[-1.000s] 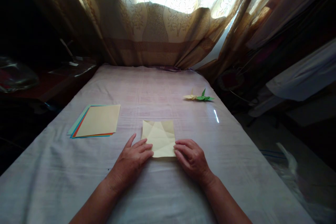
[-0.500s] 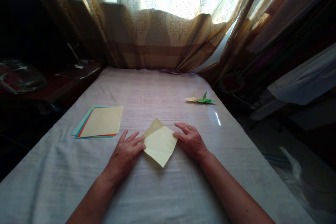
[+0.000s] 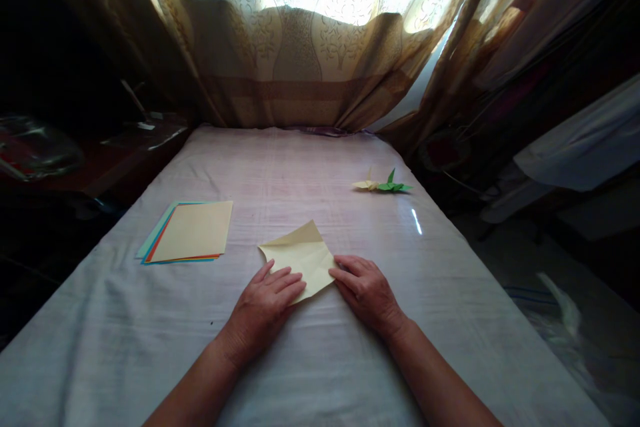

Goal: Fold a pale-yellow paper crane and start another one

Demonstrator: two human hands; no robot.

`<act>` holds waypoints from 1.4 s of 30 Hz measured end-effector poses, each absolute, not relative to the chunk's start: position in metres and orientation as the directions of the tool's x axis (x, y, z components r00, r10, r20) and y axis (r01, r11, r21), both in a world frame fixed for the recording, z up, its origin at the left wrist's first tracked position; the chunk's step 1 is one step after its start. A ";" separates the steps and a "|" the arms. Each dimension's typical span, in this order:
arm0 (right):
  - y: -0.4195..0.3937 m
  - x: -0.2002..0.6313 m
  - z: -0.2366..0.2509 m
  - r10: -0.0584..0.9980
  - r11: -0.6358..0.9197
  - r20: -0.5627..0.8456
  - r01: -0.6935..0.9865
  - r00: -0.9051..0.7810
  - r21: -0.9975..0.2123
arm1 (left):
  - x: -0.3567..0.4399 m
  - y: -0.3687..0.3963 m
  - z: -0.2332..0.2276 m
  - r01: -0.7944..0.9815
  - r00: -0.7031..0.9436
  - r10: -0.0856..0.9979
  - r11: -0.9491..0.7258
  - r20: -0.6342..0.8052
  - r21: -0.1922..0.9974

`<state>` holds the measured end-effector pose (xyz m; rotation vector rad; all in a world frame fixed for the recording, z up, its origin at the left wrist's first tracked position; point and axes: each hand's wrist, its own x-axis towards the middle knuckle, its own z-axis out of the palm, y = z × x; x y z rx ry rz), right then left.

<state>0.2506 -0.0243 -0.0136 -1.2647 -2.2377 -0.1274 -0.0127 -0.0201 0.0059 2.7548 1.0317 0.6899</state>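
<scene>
A creased sheet of pale yellow origami paper (image 3: 300,257) lies in front of me, turned at an angle, its far part a shade darker than the rest. My left hand (image 3: 267,300) rests flat with fingers stretched over the paper's near left part, covering some of it. At the paper's right corner, my right hand (image 3: 367,290) pinches the edge between thumb and fingers.
To the left lies a stack of coloured paper (image 3: 195,230), cream on top. Two folded paper cranes, one cream (image 3: 367,185) and one green (image 3: 393,185), stand at the back right. A patterned curtain (image 3: 300,67) hangs behind the cloth-covered table (image 3: 280,163).
The paper has turned on the table, its far corner shifting right. My left hand has moved right and now lies over the near part of the sheet. My right hand stays at the right corner.
</scene>
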 end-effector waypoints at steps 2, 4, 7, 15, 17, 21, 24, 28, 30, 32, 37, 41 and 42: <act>-0.026 0.249 -0.013 0.766 0.541 0.518 0.818 -0.382 -0.197 | -0.017 -0.017 0.001 0.595 0.655 0.654 -0.755 0.378 0.277; -0.029 0.245 -0.011 0.770 0.529 0.524 0.824 -0.364 -0.204 | -0.020 -0.015 -0.001 0.593 0.648 0.664 -0.747 0.373 0.299; -0.033 0.239 -0.009 0.768 0.524 0.532 0.828 -0.357 -0.200 | -0.022 -0.015 0.000 0.601 0.630 0.694 -0.720 0.348 0.348; -0.035 0.236 -0.013 0.767 0.541 0.521 0.813 -0.374 -0.214 | -0.011 0.018 0.017 0.677 0.640 0.769 -0.561 -0.004 0.476; -0.035 0.237 -0.014 0.768 0.538 0.523 0.815 -0.369 -0.215 | -0.008 0.031 0.018 0.699 0.624 0.781 -0.551 -0.013 0.457; -0.036 0.236 -0.013 0.765 0.536 0.530 0.817 -0.365 -0.211 | -0.003 0.049 0.016 0.723 0.616 0.787 -0.562 -0.009 0.402; -0.040 0.234 -0.011 0.768 0.518 0.544 0.828 -0.339 -0.215 | -0.008 0.050 0.015 0.697 0.632 0.775 -0.578 0.017 0.425; -0.044 0.232 -0.008 0.800 0.456 0.542 0.849 -0.258 -0.268 | -0.033 0.044 0.021 0.593 0.703 0.710 -0.612 0.033 0.523; -0.045 0.232 -0.008 0.820 0.431 0.524 0.851 -0.231 -0.300 | -0.049 0.040 0.025 0.580 0.725 0.689 -0.614 0.005 0.536; -0.045 0.232 -0.008 0.830 0.421 0.515 0.847 -0.215 -0.325 | -0.062 0.036 0.026 0.576 0.742 0.670 -0.609 -0.036 0.545; -0.045 0.232 -0.009 0.841 0.411 0.502 0.842 -0.203 -0.349 | -0.065 0.026 0.017 0.633 0.682 0.732 -0.598 0.013 0.491; -0.045 0.232 -0.009 0.865 0.369 0.472 0.851 -0.168 -0.374 | -0.052 0.022 0.006 0.675 0.597 0.788 -0.595 0.150 0.436; -0.045 0.232 -0.009 0.872 0.354 0.465 0.854 -0.154 -0.381 | -0.050 0.021 0.004 0.680 0.583 0.793 -0.596 0.177 0.428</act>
